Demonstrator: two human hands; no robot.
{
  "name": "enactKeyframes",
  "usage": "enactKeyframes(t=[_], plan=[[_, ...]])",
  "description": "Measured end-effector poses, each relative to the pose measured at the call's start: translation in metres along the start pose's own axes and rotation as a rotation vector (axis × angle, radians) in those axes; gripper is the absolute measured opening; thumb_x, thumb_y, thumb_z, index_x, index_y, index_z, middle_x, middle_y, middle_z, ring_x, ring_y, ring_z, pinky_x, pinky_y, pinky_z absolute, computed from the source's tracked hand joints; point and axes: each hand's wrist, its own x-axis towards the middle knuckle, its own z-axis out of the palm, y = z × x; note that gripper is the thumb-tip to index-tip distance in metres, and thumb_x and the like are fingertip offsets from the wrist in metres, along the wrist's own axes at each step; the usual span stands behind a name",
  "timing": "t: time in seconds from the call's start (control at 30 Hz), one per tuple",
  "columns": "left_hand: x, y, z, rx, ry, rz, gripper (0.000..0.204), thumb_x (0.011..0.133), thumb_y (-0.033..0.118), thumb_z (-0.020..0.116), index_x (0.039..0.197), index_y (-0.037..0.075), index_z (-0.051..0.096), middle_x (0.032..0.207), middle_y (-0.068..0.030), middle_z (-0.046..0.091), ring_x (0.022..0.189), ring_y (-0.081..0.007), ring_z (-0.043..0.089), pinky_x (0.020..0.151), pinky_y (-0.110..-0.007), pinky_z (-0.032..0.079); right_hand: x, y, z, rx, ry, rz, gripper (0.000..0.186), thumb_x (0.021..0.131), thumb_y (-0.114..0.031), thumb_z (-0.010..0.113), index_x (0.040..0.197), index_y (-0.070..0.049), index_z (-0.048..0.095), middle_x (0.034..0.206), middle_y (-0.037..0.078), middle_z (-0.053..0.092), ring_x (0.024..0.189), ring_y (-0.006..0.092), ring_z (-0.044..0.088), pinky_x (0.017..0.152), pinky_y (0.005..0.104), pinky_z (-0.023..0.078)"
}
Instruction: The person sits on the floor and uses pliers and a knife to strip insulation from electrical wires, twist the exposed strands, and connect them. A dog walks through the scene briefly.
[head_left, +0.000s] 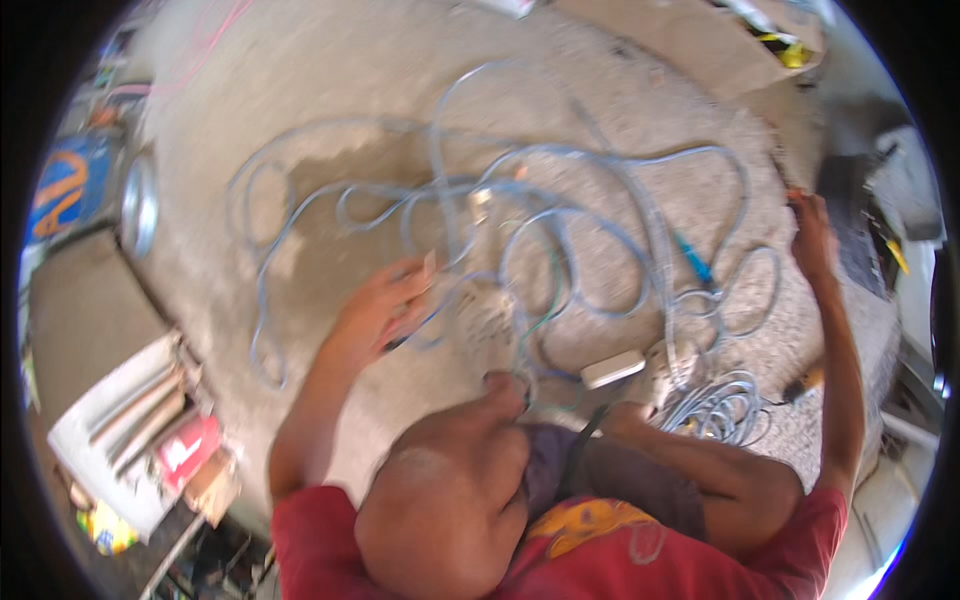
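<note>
My left hand is raised over the floor left of centre, its fingers curled round something small. A pale tip shows at the fingertips and a dark bit below the palm; blur hides what it is. Stretched far out to the right, my right hand is beside a dark box; its fingers are too smeared to read. Loops of grey-blue cable sprawl between my hands. Among them lie a small cream-coloured piece and a slim teal tool. A white oblong block rests close to my feet.
A coil of grey cable lies right of my feet. Cardboard is at the far right. On the left are a blue container, a brown box and a red packet. A damp patch darkens the concrete.
</note>
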Motion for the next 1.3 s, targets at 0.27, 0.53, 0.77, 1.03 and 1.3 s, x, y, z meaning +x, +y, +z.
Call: enactKeyframes(t=[0.27,0.53,0.77,1.03,1.3], plan=[[0.059,-0.007,0.066,-0.381,-0.415,0.350,0.019,0.105,0.026,0.052,0.108,0.008,0.055,0.058,0.0048,0.040,0.045,-0.0041,0.028,0.043,-0.022,0.023,-0.033,-0.165,0.021,0.559,-0.373,-0.270,0.051,0.075,0.007,0.058,0.124,-0.004,0.064,0.135,0.017,0.053,0.122,0.0353,0.056,0.098,0.0415,0.049],[0.067,-0.002,0.105,-0.197,-0.422,0.188,0.025,0.103,0.031,0.056,0.102,0.007,0.060,0.057,0.0062,0.040,0.045,-0.0034,0.030,0.046,-0.023,0.025,-0.013,-0.281,-0.039,1.095,-0.253,-0.227,0.040,0.085,-0.018,0.076,0.121,-0.005,0.066,0.135,0.015,0.052,0.119,0.0321,0.058,0.094,0.0398,0.050],[0.066,0.010,0.118,-0.026,-0.358,0.097,0.028,0.097,0.028,0.066,0.110,0.003,0.063,0.063,0.0055,0.049,0.053,-0.0039,0.043,0.050,-0.022,0.035,0.003,-0.285,-0.031,1.023,-0.169,-0.448,0.037,0.084,-0.020,0.078,0.114,-0.002,0.066,0.116,0.014,0.062,0.100,0.0288,0.063,0.082,0.0390,0.051],[0.055,0.014,0.133,0.879,0.274,1.246,0.025,0.079,0.007,0.080,0.100,0.003,0.068,0.099,-0.0082,0.067,0.086,-0.0236,0.066,0.072,-0.035,0.052,0.000,-0.303,-0.046,1.244,-0.461,0.220,0.029,0.087,-0.022,0.070,0.105,0.000,0.065,0.082,0.007,0.062,0.077,0.0164,0.061,0.069,0.0322,0.049],[0.059,0.027,0.145,1.037,0.393,1.392,0.015,0.086,0.008,0.074,0.098,0.000,0.068,0.106,-0.0108,0.066,0.088,-0.0254,0.066,0.072,-0.034,0.053,0.013,-0.317,-0.064,1.714,-0.567,0.652,0.028,0.088,-0.023,0.068,0.102,0.001,0.063,0.085,0.006,0.061,0.078,0.0165,0.063,0.069,0.0312,0.051]])
